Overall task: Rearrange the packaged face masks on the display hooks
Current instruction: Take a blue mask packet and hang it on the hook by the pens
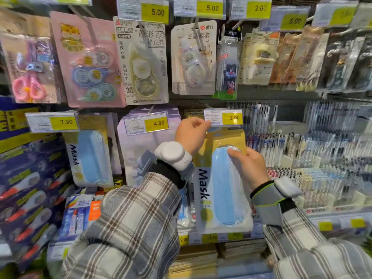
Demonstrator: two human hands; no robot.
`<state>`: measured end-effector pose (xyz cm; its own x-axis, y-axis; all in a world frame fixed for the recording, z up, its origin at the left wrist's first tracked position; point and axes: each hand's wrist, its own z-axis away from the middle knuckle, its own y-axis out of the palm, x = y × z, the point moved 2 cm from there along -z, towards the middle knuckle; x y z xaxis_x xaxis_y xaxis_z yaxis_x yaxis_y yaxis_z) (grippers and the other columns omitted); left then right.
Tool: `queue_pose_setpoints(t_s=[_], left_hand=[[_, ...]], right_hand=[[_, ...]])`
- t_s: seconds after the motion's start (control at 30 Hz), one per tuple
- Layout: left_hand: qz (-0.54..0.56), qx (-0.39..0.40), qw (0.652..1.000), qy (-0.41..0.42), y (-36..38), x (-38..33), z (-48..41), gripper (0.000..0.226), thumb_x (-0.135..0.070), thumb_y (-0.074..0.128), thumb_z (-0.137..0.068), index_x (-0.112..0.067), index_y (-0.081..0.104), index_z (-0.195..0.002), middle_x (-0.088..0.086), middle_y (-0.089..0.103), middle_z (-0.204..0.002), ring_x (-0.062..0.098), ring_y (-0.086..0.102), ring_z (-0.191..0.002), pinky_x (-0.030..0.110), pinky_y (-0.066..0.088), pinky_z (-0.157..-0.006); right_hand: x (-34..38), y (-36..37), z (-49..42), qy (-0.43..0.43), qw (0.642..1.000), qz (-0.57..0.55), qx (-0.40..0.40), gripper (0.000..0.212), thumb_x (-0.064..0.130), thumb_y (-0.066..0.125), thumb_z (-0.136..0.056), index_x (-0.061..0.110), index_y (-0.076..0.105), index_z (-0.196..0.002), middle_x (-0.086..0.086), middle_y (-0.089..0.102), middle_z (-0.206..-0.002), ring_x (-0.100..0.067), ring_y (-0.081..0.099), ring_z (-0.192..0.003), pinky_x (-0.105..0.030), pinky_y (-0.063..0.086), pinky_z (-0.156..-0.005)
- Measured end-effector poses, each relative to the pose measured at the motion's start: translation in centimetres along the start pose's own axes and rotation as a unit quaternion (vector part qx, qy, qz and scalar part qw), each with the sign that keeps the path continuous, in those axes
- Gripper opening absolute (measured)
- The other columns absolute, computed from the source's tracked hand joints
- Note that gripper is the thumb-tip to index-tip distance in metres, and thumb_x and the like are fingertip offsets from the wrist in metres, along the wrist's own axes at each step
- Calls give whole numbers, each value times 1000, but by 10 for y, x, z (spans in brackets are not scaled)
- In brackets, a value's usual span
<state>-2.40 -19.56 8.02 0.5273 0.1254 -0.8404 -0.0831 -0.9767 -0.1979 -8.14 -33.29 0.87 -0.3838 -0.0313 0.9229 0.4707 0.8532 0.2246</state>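
A pack of blue face masks (221, 188) with a yellow header and the word "Mask" hangs in front of the shelf at centre. My right hand (249, 168) grips its upper right side, fingers on the blue masks. My left hand (190, 133) pinches the left edge of the 2.00 price tag (223, 117) at the end of the hook, just above the pack's top. A second identical mask pack (90, 156) hangs to the left under a 7.90 tag. The hook itself is hidden behind the tag.
A pale purple pack (145, 141) under a 4.90 tag hangs between the two mask packs. Correction tapes (145, 63) and scissors (28, 77) hang on the row above. Pens (314, 150) fill the shelves at right, dark blue packs (30, 188) at left, glue boxes (80, 216) below.
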Motion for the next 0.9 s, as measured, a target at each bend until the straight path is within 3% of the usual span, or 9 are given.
queue_pose_setpoints(t_s=[0.07, 0.17, 0.27, 0.37, 0.47, 0.57, 0.63, 0.73, 0.9], left_hand=[[-3, 0, 1000, 11, -2, -7, 1, 32, -27, 57, -87, -24, 53, -55, -5, 51, -58, 7, 45, -59, 27, 39, -64], [7, -2, 1000, 19, -4, -15, 3, 33, -29, 56, -87, -26, 55, -54, -5, 54, -59, 7, 48, -61, 26, 39, -64], [21, -9, 1000, 22, -4, -19, 2, 31, -29, 56, -88, -25, 56, -57, -6, 56, -62, 7, 50, -64, 22, 39, -64], [21, -6, 1000, 21, -4, -19, 0, 30, -30, 55, -88, -19, 58, -60, -9, 55, -61, 4, 48, -61, 19, 38, -62], [22, -3, 1000, 23, -4, -20, 0, 26, -29, 54, -88, -17, 63, -67, -9, 61, -68, 5, 53, -69, 16, 39, -66], [30, -1, 999, 24, -4, -19, 0, 23, -29, 55, -88, -16, 67, -73, -2, 66, -80, 11, 58, -82, 24, 42, -75], [34, 2, 999, 24, -4, -18, 0, 22, -29, 55, -88, -16, 66, -73, -2, 66, -80, 12, 58, -83, 25, 42, -76], [33, 9, 999, 19, -4, -17, -1, 24, -29, 55, -88, -18, 63, -68, -6, 62, -72, 8, 55, -74, 24, 41, -71], [37, 16, 999, 7, -1, -12, -2, 26, -29, 55, -88, -19, 61, -65, -10, 61, -70, 8, 57, -74, 28, 45, -77]], right_hand=[[2, 2, -3, -3, 1000, 0, -1, 12, 6, 65, -82, 16, 67, -76, 2, 69, -78, -9, 65, -68, -20, 55, -63], [3, 5, -9, 2, 1000, -1, -1, 10, 7, 64, -82, 15, 65, -76, -2, 68, -82, -15, 63, -75, -28, 53, -74], [5, 8, -17, -7, 1000, 11, -24, 31, 8, 64, -82, 20, 49, -58, 2, 54, -65, -12, 51, -63, -27, 45, -64], [6, 11, -26, -14, 998, 36, -47, 41, 12, 67, -79, 22, 36, -53, 7, 43, -53, -11, 41, -55, -26, 36, -56], [5, 11, -32, -6, 998, 27, -49, 23, 10, 68, -77, 20, 55, -61, 2, 59, -66, -18, 54, -72, -33, 46, -69], [3, 9, -36, -3, 999, 31, -42, 7, 15, 70, -73, 12, 64, -73, -5, 64, -81, -21, 58, -82, -42, 50, -81], [0, 7, -37, 6, 998, 39, -45, 20, 22, 72, -67, 6, 63, -76, -10, 61, -83, -21, 56, -80, -45, 50, -82], [-2, 5, -36, 10, 998, 39, -51, 13, 19, 71, -68, 15, 59, -70, -12, 58, -82, -22, 53, -79, -39, 45, -75], [-4, 7, -40, 10, 998, 35, -44, 15, 13, 69, -76, 7, 68, -90, -11, 69, -96, -25, 63, -89, -42, 51, -88]])
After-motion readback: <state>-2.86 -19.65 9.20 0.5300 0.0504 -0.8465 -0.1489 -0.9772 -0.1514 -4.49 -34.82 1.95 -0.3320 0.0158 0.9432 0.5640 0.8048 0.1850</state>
